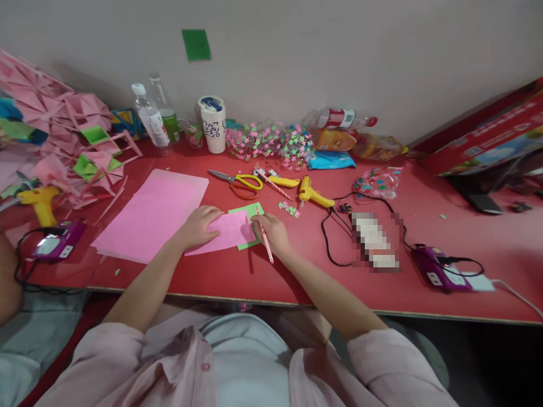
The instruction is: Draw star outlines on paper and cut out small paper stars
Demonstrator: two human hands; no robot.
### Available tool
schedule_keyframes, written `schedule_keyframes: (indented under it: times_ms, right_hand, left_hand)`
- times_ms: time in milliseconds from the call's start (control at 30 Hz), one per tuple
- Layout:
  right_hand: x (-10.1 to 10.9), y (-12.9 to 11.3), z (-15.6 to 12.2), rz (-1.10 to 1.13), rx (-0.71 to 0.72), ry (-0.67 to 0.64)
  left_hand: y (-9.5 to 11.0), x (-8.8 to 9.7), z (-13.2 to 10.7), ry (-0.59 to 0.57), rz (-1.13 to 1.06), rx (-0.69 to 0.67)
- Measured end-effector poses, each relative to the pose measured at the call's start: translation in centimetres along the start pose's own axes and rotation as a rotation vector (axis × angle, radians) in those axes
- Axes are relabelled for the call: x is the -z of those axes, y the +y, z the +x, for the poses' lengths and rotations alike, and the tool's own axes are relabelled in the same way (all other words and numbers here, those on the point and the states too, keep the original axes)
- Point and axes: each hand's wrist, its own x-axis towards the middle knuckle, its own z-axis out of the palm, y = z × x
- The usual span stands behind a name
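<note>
My left hand [200, 227] rests flat on a pink paper strip [232, 228], with the thumb spread from the fingers. Under the strip's right end lies a green paper square [250, 244], its edges showing above and below. My right hand [275, 233] is closed around a pink pencil [266, 243], the pencil's upper end pointing back towards me. The writing tip is near the strip's right edge, but whether it touches cannot be made out. Left of my hands, larger pink sheets [148, 212] lie stacked, partly beneath my left forearm.
Beyond my hands lie scissors [237, 180], a yellow cutter [285, 181], a glue gun [316, 195] with its cord, and small paper stars [289, 209]. A white tumbler [214, 127] and bottles [153, 121] line the wall. Another person's arm [9, 274] shows at left.
</note>
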Motion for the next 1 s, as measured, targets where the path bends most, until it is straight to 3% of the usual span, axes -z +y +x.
schedule_keyframes:
  times_ms: [333, 533, 633, 800, 900, 1000]
  right_hand:
    - [1.3, 0.1, -0.5, 0.101, -0.044, 0.022]
    - [3.2, 0.1, 0.1, -0.237, -0.061, -0.02]
    - [4.5, -0.3, 1.1, -0.37, -0.096, -0.032]
    - [6.4, 0.2, 4.1, -0.518, -0.271, -0.16]
    - [6.6, 1.6, 6.3, -0.592, -0.263, -0.239]
    - [6.0, 2.8, 8.1, -0.635, -0.331, -0.239]
  left_hand:
    - [1.4, 0.2, -0.1, -0.076, -0.055, 0.032]
    - [1.6, 0.2, 0.1, -0.11, -0.049, 0.032]
    - [1.4, 0.0, 0.1, -0.103, -0.04, 0.015]
    - [1.6, -0.2, 0.1, -0.108, -0.092, -0.006]
    - [1.8, -0.3, 0.2, -0.11, -0.116, 0.004]
    - [1.8, -0.3, 0.3, -0.12, -0.141, 0.022]
